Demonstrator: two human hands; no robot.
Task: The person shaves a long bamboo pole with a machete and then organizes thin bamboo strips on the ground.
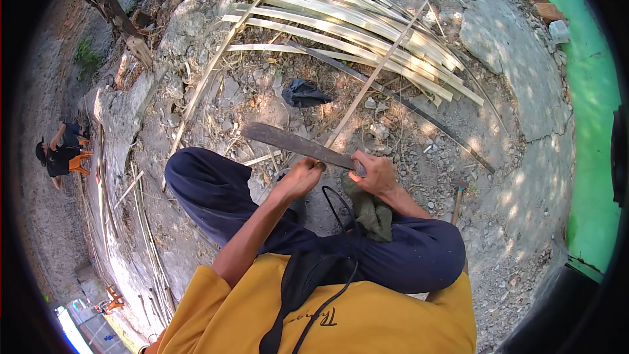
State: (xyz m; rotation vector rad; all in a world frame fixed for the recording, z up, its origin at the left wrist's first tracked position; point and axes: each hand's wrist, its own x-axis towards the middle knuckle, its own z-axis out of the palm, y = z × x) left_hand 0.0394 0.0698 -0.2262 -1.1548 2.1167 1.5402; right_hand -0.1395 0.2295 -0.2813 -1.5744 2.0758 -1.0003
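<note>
Head view: a long knife (282,139) lies aslant in front of the person, above the lap, its long axis running from the right hand (377,174) outward to the person's left. The broad, rounded tip points left and a little forward, away from the body; the handle end is lower and nearer the right knee.

The right hand's fingers are closed around the handle end, with the forearm coming in from the right, angled forward and inward over the thigh. The left hand (303,178) is on the near side of the knife, fingers curled in at its lower edge; whether they pinch the blade or something under it, I cannot tell. The left forearm reaches forward and to the right from the yellow sleeve (203,295).

A thin wooden strip (377,72) runs from the knife's far side forward and to the right. Beyond the knife are a black bag (304,93) and, farther off, a fan of pale strips (360,19). An olive cloth (372,213) sits on the knife's near side, below the right hand.
</note>
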